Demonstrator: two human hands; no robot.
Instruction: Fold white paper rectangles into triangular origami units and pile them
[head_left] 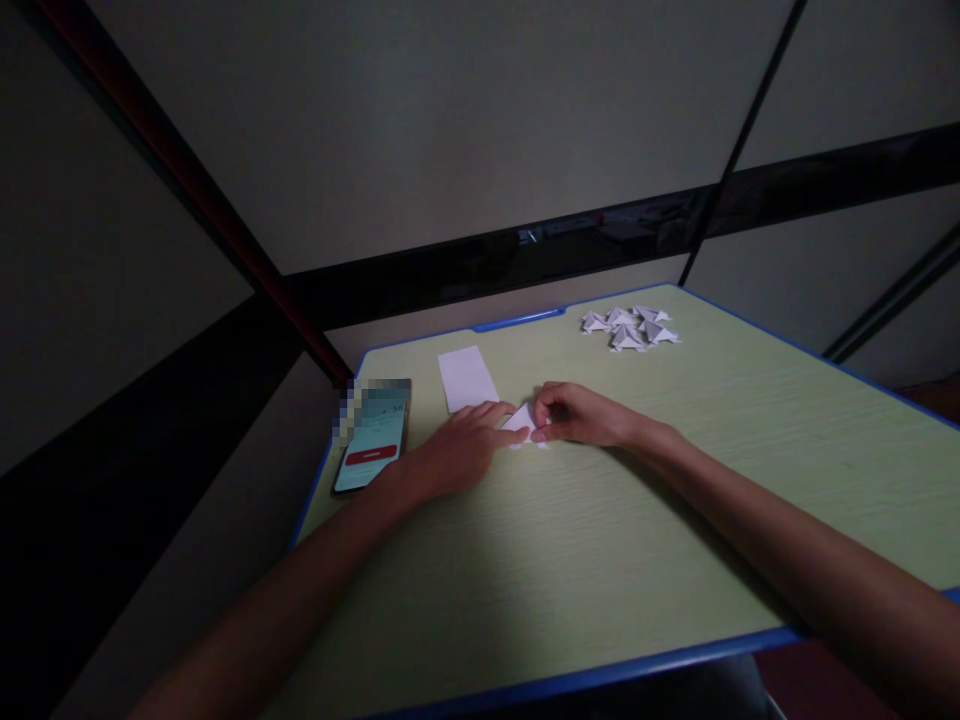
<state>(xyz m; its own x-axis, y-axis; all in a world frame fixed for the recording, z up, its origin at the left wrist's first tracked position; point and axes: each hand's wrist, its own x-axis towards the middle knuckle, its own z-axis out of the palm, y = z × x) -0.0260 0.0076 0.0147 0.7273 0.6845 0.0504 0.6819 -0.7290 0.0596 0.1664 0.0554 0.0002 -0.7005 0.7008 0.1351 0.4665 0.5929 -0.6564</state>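
A small piece of folded white paper (pixel 523 422) lies on the table between my two hands, its top coming to a point. My left hand (pixel 474 440) rests on the table from the left, thumb and fingertips pressing the paper's left side. From the right, my right hand (pixel 571 413) has its fingers curled in and pinches the paper's right edge. The fingers cover parts of the folds. Just beyond my left hand lies a flat white sheet of paper (pixel 467 377).
Several folded white paper figures (pixel 628 328) stand grouped at the far right of the table. A phone (pixel 373 440) with a lit screen lies by the left edge. The pale table (pixel 600 560) has a blue rim; a panelled cabinet wall (pixel 480 130) rises behind it.
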